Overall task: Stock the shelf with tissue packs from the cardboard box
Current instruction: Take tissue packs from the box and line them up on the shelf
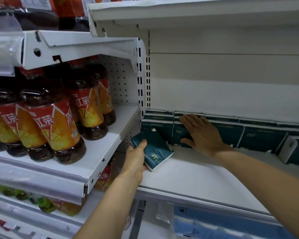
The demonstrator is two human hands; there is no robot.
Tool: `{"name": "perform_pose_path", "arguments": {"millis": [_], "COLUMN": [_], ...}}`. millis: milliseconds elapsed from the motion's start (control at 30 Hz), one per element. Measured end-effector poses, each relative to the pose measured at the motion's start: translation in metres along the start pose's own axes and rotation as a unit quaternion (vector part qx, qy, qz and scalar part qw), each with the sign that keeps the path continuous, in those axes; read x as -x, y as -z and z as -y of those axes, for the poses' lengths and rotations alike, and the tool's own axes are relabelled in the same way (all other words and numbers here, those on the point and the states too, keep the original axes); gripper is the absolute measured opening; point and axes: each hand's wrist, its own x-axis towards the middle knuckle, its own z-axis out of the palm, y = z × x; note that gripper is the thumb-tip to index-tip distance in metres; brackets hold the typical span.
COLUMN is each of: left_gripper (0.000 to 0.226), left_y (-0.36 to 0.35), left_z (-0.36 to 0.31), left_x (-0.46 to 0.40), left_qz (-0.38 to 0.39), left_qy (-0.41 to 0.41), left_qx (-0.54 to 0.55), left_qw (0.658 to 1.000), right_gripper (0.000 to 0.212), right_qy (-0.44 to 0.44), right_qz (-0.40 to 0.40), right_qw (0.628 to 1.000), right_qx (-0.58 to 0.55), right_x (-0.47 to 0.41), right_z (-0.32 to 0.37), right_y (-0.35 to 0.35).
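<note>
A row of dark green tissue packs stands along the back of the white shelf, stacked two high. My left hand grips one more dark green tissue pack, tilted, at the shelf's left end in front of the row. My right hand lies flat, fingers spread, against the front of the stacked packs second from the left. The cardboard box is out of view.
Left of the tissue bay, a higher white shelf carries several iced-tea bottles with red and orange labels. A slotted upright post divides the two bays. Another white shelf hangs overhead. Blue packages sit below.
</note>
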Motion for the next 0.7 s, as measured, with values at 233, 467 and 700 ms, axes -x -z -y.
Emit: {"name": "perform_pose_path", "arguments": {"millis": [233,467,700], "left_gripper": [0.033,0.041,0.029], "left_y": [-0.001,-0.018,-0.046], "left_z": [0.000,0.004,0.010], "left_x": [0.010,0.021,0.032], "left_qz": [0.017,0.070,0.174], "left_qy": [-0.012,-0.070,-0.124], "left_qx": [0.015,-0.045,-0.158], "left_qw": [1.000,0.994,0.964], "right_gripper": [0.085,0.070,0.051], "right_qy": [-0.010,-0.023,-0.069], "right_qz": [-0.004,-0.079,0.179], "right_qw": [1.000,0.961,0.874], "right_qx": [0.000,-0.263,-0.446], "right_x": [0.002,0.011,0.029], "right_z": [0.002,0.037,0.012], "right_y": [0.005,0.070,0.091]}}
